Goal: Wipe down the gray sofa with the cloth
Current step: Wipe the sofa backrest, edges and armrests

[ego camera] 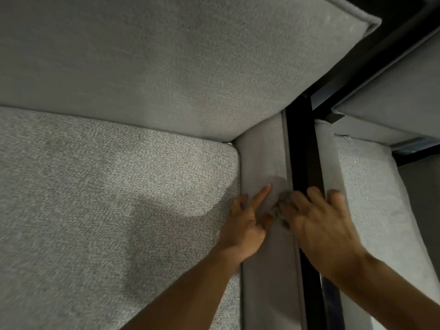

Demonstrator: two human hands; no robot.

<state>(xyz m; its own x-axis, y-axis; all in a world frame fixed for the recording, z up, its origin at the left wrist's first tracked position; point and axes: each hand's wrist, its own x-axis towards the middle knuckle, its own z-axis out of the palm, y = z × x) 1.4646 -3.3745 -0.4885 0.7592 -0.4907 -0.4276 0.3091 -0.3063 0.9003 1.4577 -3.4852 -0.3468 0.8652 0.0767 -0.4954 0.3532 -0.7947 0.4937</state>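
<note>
The gray sofa fills the view, with a coarse-weave seat cushion (107, 198) at the left, a smooth back cushion (166, 67) above it and a narrow smooth armrest (262, 158) on the right. My right hand (319, 225) presses a small bunched gray cloth (281, 210) onto the armrest, and most of the cloth is hidden under its fingers. My left hand (245, 222) rests on the armrest's left edge with its index finger stretched out, pointing at a darker damp patch (277, 182) just above the cloth.
A black frame bar (302, 151) runs along the armrest's right side. Beyond it lies a second gray sofa section (364, 186) with its own back cushion (392, 91). Shadow falls across the middle of the seat cushion.
</note>
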